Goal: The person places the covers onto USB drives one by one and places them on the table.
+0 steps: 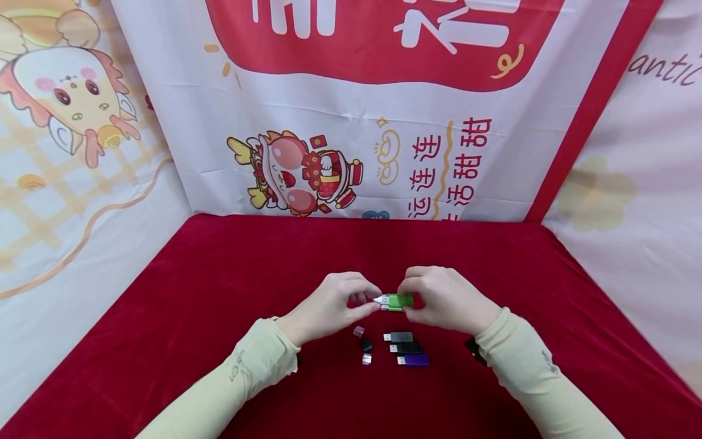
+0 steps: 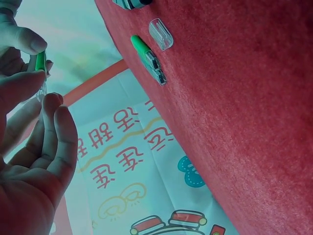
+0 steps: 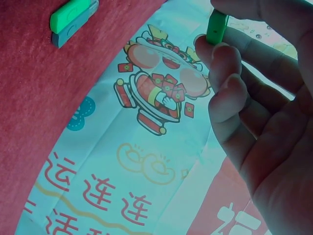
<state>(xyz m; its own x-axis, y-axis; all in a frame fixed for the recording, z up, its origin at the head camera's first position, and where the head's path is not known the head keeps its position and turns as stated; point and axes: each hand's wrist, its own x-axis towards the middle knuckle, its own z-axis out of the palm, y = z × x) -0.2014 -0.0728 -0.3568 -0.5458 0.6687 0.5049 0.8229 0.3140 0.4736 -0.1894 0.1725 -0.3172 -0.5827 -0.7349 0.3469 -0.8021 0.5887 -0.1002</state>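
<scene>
Green USB stick (image 3: 216, 27): held just above the red counter (image 1: 236, 256), about midway between its left and right edges, plug end toward the left edge. The right hand (image 1: 441, 296) grips the body between thumb and fingers. The left hand (image 1: 334, 305) pinches what appears to be a clear cap (image 2: 42, 91) at the plug end. Whether the cap touches the plug cannot be told, as the fingertips cover the join.

The step in hand is judged to be cap work on this stick; on or off cannot be determined. Good practice calls for cap and plug in one straight line, the cap gripped lightly by its sides and the body held firm against twisting. Force should run lengthwise only; a tilted cap could bind or spring loose.

Nearer the front of the counter, a grey stick (image 1: 401, 337), a black stick (image 1: 408, 348) and a purple stick (image 1: 415, 360) lie with plugs bare. Loose caps (image 1: 366, 346) lie just beside them, toward the left edge; sleeves and wrists should pass clear of these. A second green stick (image 2: 140, 45) lies on the counter.
</scene>
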